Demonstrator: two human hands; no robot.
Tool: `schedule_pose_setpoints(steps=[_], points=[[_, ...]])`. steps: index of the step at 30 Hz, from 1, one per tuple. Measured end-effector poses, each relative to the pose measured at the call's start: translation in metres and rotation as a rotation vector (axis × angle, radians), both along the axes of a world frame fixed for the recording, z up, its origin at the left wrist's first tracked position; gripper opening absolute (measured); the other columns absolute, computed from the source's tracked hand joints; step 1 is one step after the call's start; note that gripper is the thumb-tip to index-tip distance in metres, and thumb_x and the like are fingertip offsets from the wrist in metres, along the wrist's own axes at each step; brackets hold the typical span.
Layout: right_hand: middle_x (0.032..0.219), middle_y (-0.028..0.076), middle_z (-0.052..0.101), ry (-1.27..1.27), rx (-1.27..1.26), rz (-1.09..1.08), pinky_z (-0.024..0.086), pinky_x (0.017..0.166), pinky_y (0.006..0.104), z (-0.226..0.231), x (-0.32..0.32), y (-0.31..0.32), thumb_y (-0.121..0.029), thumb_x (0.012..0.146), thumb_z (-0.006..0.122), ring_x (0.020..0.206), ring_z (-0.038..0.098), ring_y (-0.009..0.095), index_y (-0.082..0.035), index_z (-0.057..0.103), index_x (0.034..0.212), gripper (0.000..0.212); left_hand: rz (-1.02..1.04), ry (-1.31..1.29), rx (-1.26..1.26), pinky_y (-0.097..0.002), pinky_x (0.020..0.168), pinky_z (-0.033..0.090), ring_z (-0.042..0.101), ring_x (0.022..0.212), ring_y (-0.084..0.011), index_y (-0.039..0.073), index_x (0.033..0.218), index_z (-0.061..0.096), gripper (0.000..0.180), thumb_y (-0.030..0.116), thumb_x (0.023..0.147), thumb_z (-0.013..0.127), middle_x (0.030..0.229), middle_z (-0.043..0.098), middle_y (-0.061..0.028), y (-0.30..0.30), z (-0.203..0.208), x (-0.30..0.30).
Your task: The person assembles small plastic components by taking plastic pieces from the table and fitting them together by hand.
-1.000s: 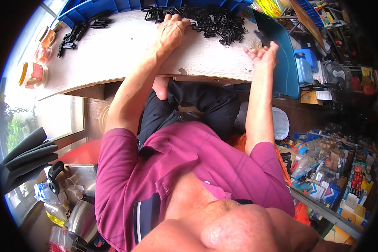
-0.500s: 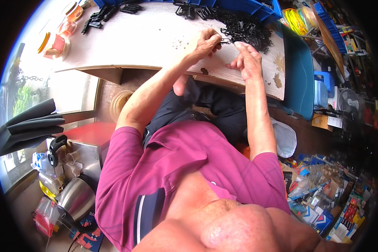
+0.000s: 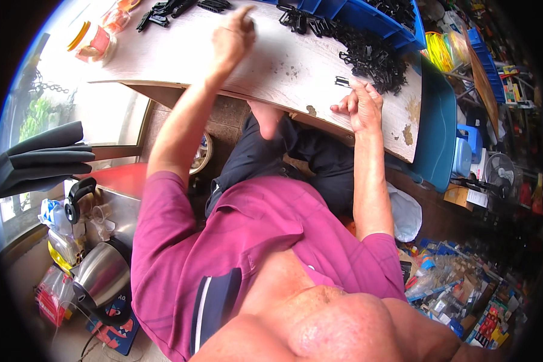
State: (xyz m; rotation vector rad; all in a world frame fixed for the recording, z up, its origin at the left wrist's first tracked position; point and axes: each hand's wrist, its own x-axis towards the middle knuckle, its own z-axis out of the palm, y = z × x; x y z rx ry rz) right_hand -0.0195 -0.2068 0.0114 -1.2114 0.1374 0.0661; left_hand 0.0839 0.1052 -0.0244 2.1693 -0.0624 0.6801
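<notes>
Piece [image 3: 342, 81], black, at fingertips [image 3: 354, 84] of right grip [image 3: 364, 110], near black pile [image 3: 379, 65]

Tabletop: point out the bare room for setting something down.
Free: the tabletop between the left hand and right hand, lightly specked; the left part, between the orange-lidded jar and left hand. Crowded: far right, the heap of black parts before the blue bin; far left, long black pieces.

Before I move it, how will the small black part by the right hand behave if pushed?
The small black part by the right hand is probably light, given its thin, open frame. Straight edges suggest stiff, not floppy. Its angular outline makes rolling unlikely.
</notes>
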Motion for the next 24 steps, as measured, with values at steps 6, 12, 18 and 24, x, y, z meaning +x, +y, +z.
schedule_pose_setpoints(steps=[6,12,18,24], points=[[0.045,0.003,0.047,0.039,-0.026,-0.022,0.057,0.043,0.0435,0.0,0.002,0.003,-0.014,0.089,0.066,0.039,0.054,0.017,-0.003,0.056,0.086,0.015,-0.21,-0.406,-0.006,-0.0467,0.089,0.045,0.053,0.108,-0.0348,0.008,0.108,0.062,0.029,0.012,0.081,0.056,0.104,0.061,-0.0161,0.091,0.033,0.025],[0.046,0.002,0.047,0.052,-0.066,-0.071,0.056,0.041,0.0414,0.003,0.002,0.007,-0.015,0.089,0.066,0.039,0.055,0.016,-0.004,0.056,0.085,0.015,0.01,-0.261,0.586,-0.045,0.085,0.049,0.06,0.098,-0.0363,0.006,0.108,0.06,0.026,0.012,0.083,0.06,0.104,0.062,-0.0168,0.084,0.013,0.033],[0.047,0.001,0.045,0.065,-0.151,-0.076,0.057,0.046,0.0425,0.0,0.003,0.0,-0.017,0.089,0.065,0.043,0.056,0.017,-0.003,0.056,0.086,0.017,-0.136,0.151,0.443,-0.0459,0.085,0.049,0.06,0.098,-0.0371,0.003,0.114,0.059,0.032,0.01,0.083,0.06,0.105,0.062,-0.0186,0.029,0.061,-0.018],[0.047,0.002,0.044,0.044,-0.138,-0.062,0.058,0.046,0.0428,0.002,0.002,0.006,-0.018,0.089,0.065,0.043,0.055,0.017,-0.003,0.056,0.085,0.017,-0.292,-0.23,0.655,-0.038,0.083,0.051,0.06,0.099,-0.0278,0.01,0.104,0.065,0.031,0.003,0.074,0.064,0.107,0.061,-0.0069,0.028,0.016,-0.031]])
